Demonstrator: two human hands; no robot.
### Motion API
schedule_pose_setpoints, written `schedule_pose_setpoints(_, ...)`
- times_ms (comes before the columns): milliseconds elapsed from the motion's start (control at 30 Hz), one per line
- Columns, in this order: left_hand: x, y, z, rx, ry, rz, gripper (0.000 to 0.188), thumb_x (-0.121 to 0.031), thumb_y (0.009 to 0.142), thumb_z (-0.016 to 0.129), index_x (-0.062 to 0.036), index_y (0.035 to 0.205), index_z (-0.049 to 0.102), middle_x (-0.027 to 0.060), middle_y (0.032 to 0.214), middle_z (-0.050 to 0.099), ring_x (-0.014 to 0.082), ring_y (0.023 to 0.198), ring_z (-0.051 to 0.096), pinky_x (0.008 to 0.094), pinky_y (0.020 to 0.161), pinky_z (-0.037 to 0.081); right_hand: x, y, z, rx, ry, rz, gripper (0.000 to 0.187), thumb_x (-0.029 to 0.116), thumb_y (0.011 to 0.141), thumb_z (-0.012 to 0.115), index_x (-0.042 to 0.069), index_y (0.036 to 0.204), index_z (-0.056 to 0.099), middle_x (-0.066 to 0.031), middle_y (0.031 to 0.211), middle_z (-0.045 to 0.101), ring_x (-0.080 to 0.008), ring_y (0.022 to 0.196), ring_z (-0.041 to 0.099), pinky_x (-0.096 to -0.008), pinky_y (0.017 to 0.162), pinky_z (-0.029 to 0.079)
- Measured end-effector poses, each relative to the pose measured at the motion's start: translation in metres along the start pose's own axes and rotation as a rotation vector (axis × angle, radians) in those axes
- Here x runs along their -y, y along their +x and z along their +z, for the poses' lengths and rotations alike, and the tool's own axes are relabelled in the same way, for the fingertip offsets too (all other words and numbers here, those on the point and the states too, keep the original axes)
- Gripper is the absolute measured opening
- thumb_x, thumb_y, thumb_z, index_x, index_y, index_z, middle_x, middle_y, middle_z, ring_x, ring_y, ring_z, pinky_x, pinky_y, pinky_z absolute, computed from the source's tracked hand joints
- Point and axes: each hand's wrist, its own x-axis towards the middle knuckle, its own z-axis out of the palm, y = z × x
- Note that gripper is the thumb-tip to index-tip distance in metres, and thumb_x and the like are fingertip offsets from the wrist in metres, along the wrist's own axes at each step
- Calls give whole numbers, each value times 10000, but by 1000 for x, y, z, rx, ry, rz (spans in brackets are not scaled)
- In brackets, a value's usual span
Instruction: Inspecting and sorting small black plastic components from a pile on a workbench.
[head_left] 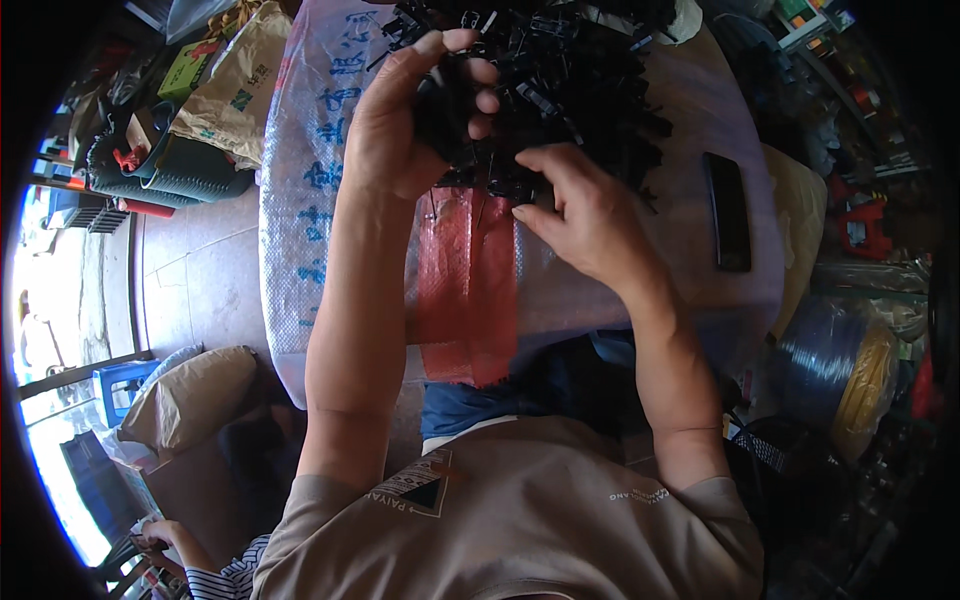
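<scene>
A heap of small black plastic parts (590,90) covers the far middle of the table, with thin light pins or strips showing among them. At the heap's near left side, my left hand (400,120) is curled, palm inward, around some of the black parts; their exact kind is too dark to make out. Close by on the right is my right hand (590,215), its thumb and forefinger apart at the heap's near edge. Nothing is clearly held in it. Under the hands, a red woven strip (468,290) runs down over the table's near edge.
White woven sheeting (300,230) with blue markings covers the table. A black phone (728,212) lies at the right. Left stand dark green containers (200,180) and a brown paper bag (240,90). A wrapped roll (825,365) is at the right. Another person's hand (165,540) shows lower left.
</scene>
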Motion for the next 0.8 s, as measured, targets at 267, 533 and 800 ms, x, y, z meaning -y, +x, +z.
schedule_pose_setpoints(267,1,-1,2,-115,33,-5,74,-85,878,566,-18,906,584,149,847,647,232,699,637,321,582,525,-6,1,-24,-235,532,161,146,55,922,584,-3,1047,632,-29,902,616,-80,714,588,-218,618,475)
schedule_pose_setpoints(533,26,-14,53,-84,794,-3,364,-171,833,738,36,1110,622,82,895,665,100,676,578,222,609,474,-13,10,-51,-370,775,154,140,44,912,607,-1,1026,673,-78,1016,641,-103,733,601,-219,647,475)
schedule_pose_setpoints(800,40,-18,61,-5,1175,300,220,-125,845,697,32,979,622,157,816,665,207,745,675,305,658,522,-7,17,-48,-300,664,95,165,40,920,589,0,1060,667,-83,1085,624,-106,810,605,-228,710,505)
